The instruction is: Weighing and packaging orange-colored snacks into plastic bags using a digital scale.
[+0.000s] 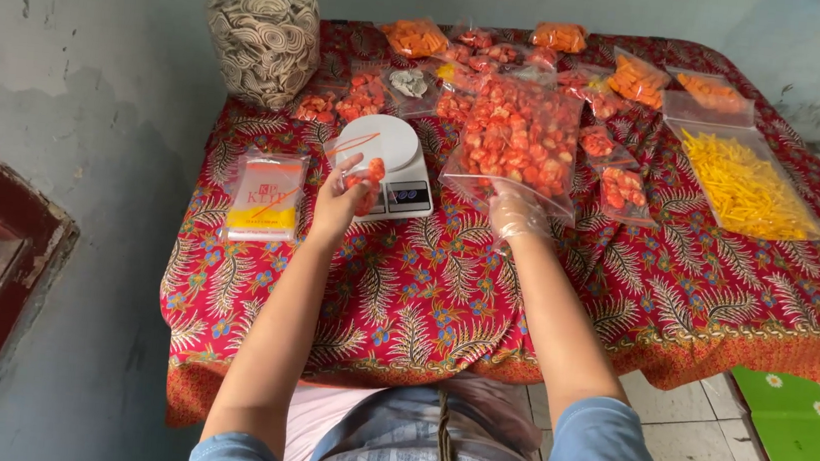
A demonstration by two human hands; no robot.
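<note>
While the left hand (pixel 341 199) held a small clear pouch (pixel 366 184) pinched between its fingers, with a few red-orange snack pieces inside, the right hand (pixel 517 214), in a thin clear glove, gripped the near bottom edge of the big bag of red snacks (pixel 519 136). That big bag lay on the bench (pixel 445 284), stretching away from the right hand toward the far side, its long axis running roughly away from the person, so the right hand was plainly the nearer one to it. The small pouch hovered just at the near edge of the white kitchen scale (pixel 392 154), which sat between the two hands and nearer the left. The big bag was transparent, bulging and nearly full of round red-orange crisps. A flat packet of empty pouches (pixel 266 197) lay left of the left hand, and a long bag of yellow sticks (pixel 745 183) lay well apart on the right.
</note>
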